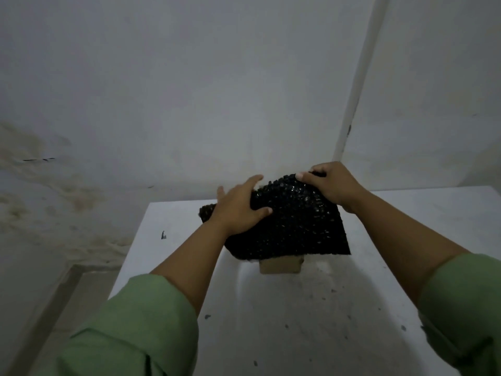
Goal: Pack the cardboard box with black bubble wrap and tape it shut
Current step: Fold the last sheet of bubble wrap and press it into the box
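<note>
Black bubble wrap (292, 221) drapes over the cardboard box (280, 265), long axis left–right — left hand (238, 207) grips its left part, right hand (333, 185) pinches the far edge.

sleeves: light green fabric, loose, pushed up and bunched below the elbows
left sleeve (141, 327): a folded cuff seam shows near the lower edge
right sleeve (466, 308): creased
forearms: bare
hands: bare, no gloves

a white table (311, 308), scuffed and speckled dark, fills the lower centre; a cardboard box (280, 265) sits at mid-frame.
</note>
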